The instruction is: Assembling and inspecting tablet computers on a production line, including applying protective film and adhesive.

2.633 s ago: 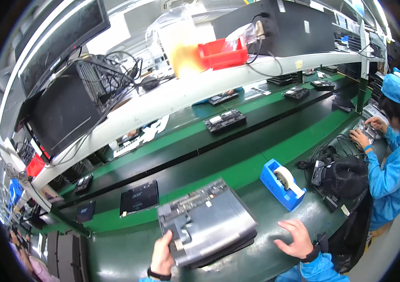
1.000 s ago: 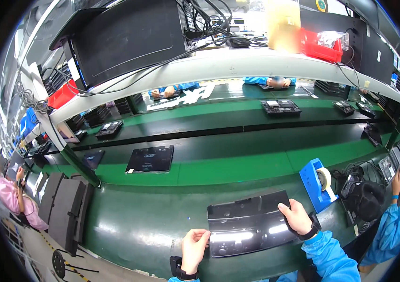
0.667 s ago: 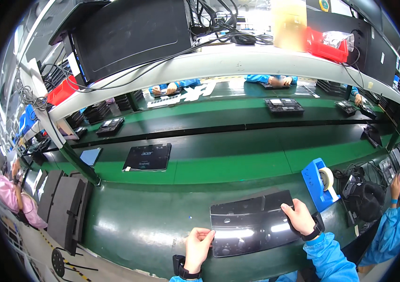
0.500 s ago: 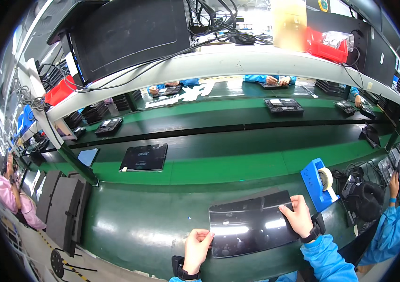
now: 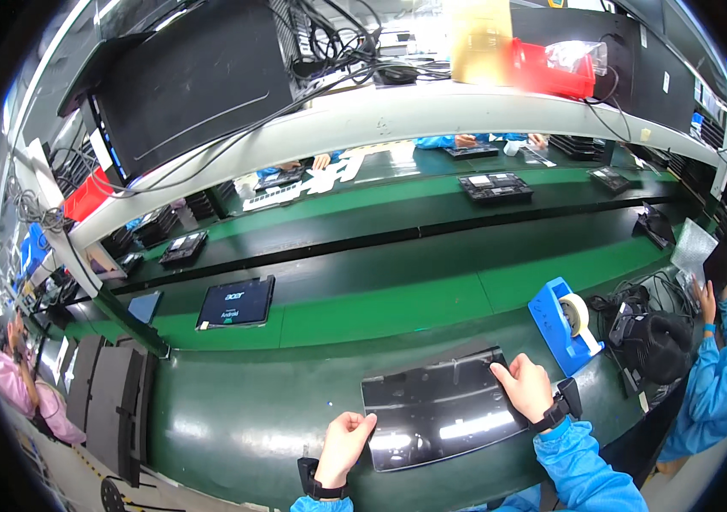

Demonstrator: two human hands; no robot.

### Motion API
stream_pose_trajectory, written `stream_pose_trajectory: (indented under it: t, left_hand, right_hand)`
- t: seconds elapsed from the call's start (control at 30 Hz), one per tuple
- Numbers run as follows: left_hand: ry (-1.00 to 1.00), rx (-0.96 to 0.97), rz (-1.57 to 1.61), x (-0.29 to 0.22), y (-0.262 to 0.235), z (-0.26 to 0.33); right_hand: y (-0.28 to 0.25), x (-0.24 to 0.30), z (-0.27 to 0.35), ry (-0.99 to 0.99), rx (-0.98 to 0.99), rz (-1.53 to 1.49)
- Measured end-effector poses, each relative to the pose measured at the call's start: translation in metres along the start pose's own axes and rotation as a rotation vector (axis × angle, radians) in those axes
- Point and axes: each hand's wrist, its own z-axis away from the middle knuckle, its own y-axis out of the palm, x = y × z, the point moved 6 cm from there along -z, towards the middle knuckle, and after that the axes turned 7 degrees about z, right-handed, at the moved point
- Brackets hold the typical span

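Note:
A thin, glossy black screen panel (image 5: 440, 411) spans the space between my hands, low over the near part of the green table. Pale specks and bright lamp reflections show on its face. My left hand (image 5: 346, 444) pinches its left edge between thumb and fingers. At the upper right corner, my right hand (image 5: 524, 388) grips it, thumb on the face and fingers partly hidden behind. Another dark sheet edge (image 5: 470, 348) peeks out along the panel's far side; whether it is attached, I cannot tell.
Beyond my right hand stands a blue tape dispenser (image 5: 561, 328), with dark cables and a black rounded object (image 5: 666, 346) beside it. A lit tablet (image 5: 236, 302) lies on the green strip. Dark foam blocks (image 5: 111, 401) are at left. A co-worker's blue sleeve (image 5: 718, 384) is at right.
The whole view has shifted slightly. The panel has tilted a little, moving its reflections, while both hands keep their hold. The tablet's screen looks brighter. The co-worker at right now has a clear bubbly sheet nearby.

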Motion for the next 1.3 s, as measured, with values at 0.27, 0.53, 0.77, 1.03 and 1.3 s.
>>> stream_pose_trajectory:
  t: [0.27, 0.53, 0.77, 1.03, 1.3]
  left_hand:
    - [0.149, 0.146, -0.013, -0.047, 0.011, 0.0]
    - [0.008, 0.607, 0.198, -0.075, 0.029, -0.022]
    - [-0.229, 0.873, -0.012, -0.078, 0.05, -0.053]
    - [0.073, 1.045, -0.176, -0.112, 0.124, -0.027]
    - [-0.035, 1.108, -0.102, -0.093, 0.139, -0.028]
  right_hand:
    - [0.001, -0.021, 0.0, 0.085, 0.408, -0.746]
    - [-0.022, 0.004, 0.098, 0.082, 0.829, -1.201]
    - [-0.018, 0.032, 0.166, 0.324, 1.006, -1.351]
    - [-0.031, 0.023, 0.18, -0.061, 1.185, -1.185]
    - [-0.091, -0.092, 0.055, -0.057, 0.437, -0.808]
